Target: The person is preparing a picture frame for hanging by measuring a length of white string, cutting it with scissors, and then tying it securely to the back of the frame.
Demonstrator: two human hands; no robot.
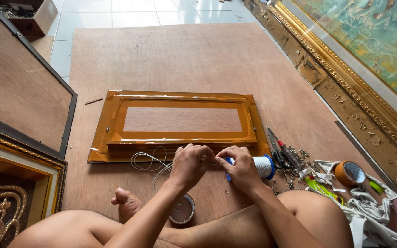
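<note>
Head view: the person is sitting on a brown board (184, 55) laid on the floor, bare legs drawn in to either side of the work. The left hand (190, 164) and right hand (241, 166) are meeting at the near edge of a frame (180, 123) that is lying back-side up, its rim covered in shiny brown tape. Fingers of both hands are curled in and pressed together, apparently pinching the end of a white cord (150, 161); the pinch point itself is hidden between the fingertips, so the exact grip cannot be told. The cord is trailing in loose loops on the board to the left of the left hand, just beside the frame's near edge. A spool (263, 166) of white cord with blue ends is lying on its side, touching the right hand's far side, probably kept there so the cord feeds out freely. Scissors (279, 154) are lying just right of the spool, within easy reach. A tape roll (350, 173) is resting on a white cloth (368, 202) further right. A small round tin (182, 210) is sitting near the foot, below the hands.
</note>
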